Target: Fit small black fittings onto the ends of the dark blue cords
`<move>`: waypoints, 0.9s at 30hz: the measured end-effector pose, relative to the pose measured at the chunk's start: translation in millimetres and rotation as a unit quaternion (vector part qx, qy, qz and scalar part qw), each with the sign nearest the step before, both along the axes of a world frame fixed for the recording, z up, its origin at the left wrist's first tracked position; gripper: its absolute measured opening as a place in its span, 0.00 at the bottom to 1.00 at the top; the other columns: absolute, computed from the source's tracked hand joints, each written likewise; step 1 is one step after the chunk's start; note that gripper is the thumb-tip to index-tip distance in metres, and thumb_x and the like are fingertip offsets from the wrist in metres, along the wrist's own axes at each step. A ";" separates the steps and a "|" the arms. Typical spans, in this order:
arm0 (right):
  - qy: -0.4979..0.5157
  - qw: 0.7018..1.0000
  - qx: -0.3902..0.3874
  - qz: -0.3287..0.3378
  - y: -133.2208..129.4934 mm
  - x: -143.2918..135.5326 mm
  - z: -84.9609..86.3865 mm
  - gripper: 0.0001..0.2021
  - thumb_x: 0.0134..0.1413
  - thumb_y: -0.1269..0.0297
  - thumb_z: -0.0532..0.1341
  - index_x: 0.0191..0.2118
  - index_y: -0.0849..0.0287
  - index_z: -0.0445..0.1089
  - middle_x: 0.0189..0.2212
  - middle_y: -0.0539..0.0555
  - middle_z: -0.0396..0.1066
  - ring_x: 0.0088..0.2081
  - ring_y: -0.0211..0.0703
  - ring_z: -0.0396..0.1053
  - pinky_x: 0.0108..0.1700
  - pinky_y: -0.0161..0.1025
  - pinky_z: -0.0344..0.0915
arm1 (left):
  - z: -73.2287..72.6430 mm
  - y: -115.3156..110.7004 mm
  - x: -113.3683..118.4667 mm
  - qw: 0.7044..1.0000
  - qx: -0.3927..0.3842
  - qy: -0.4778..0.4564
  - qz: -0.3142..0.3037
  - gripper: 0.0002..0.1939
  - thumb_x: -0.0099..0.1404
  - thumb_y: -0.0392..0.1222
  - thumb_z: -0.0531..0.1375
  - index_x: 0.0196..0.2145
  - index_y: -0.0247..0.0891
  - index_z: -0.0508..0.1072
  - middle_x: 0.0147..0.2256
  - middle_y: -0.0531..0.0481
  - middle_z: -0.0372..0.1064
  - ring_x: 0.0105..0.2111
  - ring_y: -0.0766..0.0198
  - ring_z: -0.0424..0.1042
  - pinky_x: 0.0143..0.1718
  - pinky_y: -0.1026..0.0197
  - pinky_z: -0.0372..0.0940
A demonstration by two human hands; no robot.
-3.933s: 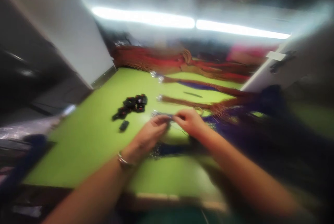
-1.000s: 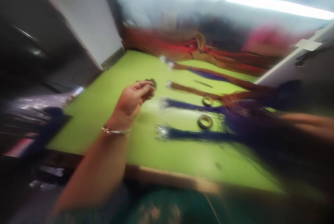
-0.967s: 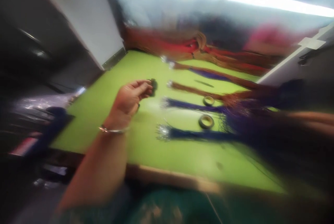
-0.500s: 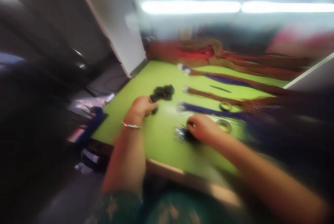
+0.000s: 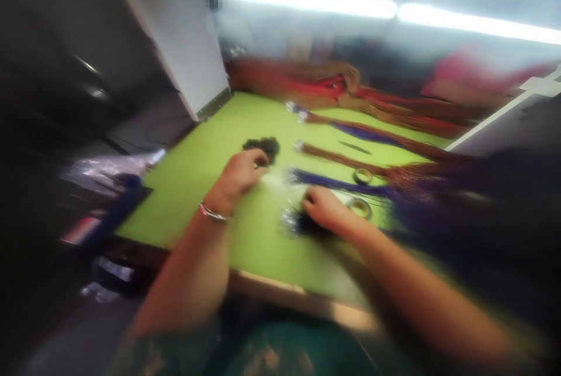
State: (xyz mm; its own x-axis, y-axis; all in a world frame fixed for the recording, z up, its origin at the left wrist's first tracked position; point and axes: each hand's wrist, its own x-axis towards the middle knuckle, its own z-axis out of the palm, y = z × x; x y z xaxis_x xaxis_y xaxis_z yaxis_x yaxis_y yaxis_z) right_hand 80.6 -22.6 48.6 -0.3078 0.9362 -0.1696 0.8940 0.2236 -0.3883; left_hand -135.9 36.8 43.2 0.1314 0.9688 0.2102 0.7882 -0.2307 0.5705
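Observation:
My left hand (image 5: 245, 172) is at the near edge of a small pile of black pieces (image 5: 268, 145), fingers curled and closed. Blur hides what lies between its fingertips. My right hand (image 5: 325, 207) is closed in a pinch on what looks like a thin dark wire, over a bundle of dark wires with shiny clear ends (image 5: 290, 222). Just beyond it lies a blue wire bundle (image 5: 337, 184) with a similar shiny end. A brown wire bundle (image 5: 337, 157) lies farther back.
Two tape rolls, one greenish (image 5: 362, 176) and one pale (image 5: 360, 209), lie among the wires on the green tabletop (image 5: 193, 189). Red and brown wire bundles (image 5: 307, 80) run along the back. White panels stand at left (image 5: 184, 42) and right (image 5: 491, 118). Plastic bags (image 5: 109, 171) are beyond the left edge.
The view has shifted, so the table appears farther left. My left hand has moved up against the black pile. My right hand stays over the dark wire bundle.

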 end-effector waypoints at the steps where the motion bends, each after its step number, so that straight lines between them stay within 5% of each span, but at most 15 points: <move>1: 0.007 1.000 0.008 -0.006 0.2 2.4 0.7 0.08 0.50 0.70 0.53 0.29 0.62 0.69 0.28 0.54 0.71 0.28 0.37 0.62 0.29 0.33 0.52 | 2.2 -1.8 4.1 1.000 0.009 -0.022 -0.012 0.09 0.52 0.42 0.61 0.33 0.41 0.75 0.32 0.51 0.74 0.29 0.62 0.68 0.32 0.61 0.60; 6: -0.014 1.000 0.025 0.012 -9.1 -8.2 3.2 0.08 0.52 0.65 0.54 0.31 0.62 0.69 0.32 0.57 0.71 0.31 0.40 0.65 0.31 0.34 0.54 | 7.7 -11.6 20.7 0.989 0.022 -0.144 -0.033 0.11 0.54 0.42 0.61 0.35 0.39 0.76 0.32 0.50 0.74 0.31 0.64 0.69 0.35 0.61 0.62; 11: -0.061 0.998 0.013 0.002 -13.7 -26.6 -2.5 0.09 0.51 0.72 0.52 0.33 0.64 0.69 0.33 0.61 0.72 0.31 0.42 0.66 0.31 0.36 0.55 | 4.9 -12.1 27.4 0.966 -0.006 -0.260 -0.004 0.17 0.52 0.42 0.63 0.40 0.36 0.77 0.34 0.47 0.75 0.32 0.63 0.71 0.37 0.60 0.65; 18: 0.083 0.994 0.018 -0.067 3.8 2.7 1.7 0.05 0.47 0.71 0.53 0.25 0.61 0.65 0.27 0.55 0.71 0.28 0.38 0.62 0.29 0.33 0.54 | 3.6 -14.1 38.7 0.897 -0.126 -0.413 -0.094 0.15 0.51 0.42 0.65 0.37 0.33 0.76 0.32 0.46 0.73 0.30 0.65 0.70 0.36 0.60 0.65; 24: 0.378 0.902 -0.124 -0.166 0.5 23.7 10.5 0.04 0.47 0.67 0.54 0.25 0.60 0.60 0.17 0.47 0.65 0.15 0.30 0.56 0.19 0.30 0.53 | -6.7 -20.2 53.5 0.846 -0.192 -0.487 -0.105 0.13 0.49 0.43 0.67 0.32 0.33 0.76 0.35 0.44 0.73 0.33 0.64 0.70 0.41 0.59 0.64; 27: 0.455 0.859 -0.152 -0.178 -5.3 26.8 7.7 0.07 0.44 0.63 0.59 0.25 0.60 0.61 0.15 0.44 0.62 0.15 0.30 0.56 0.17 0.29 0.53 | -6.4 -25.1 59.3 0.799 -0.234 -0.537 -0.134 0.16 0.48 0.37 0.68 0.38 0.35 0.75 0.38 0.44 0.73 0.37 0.63 0.71 0.44 0.59 0.63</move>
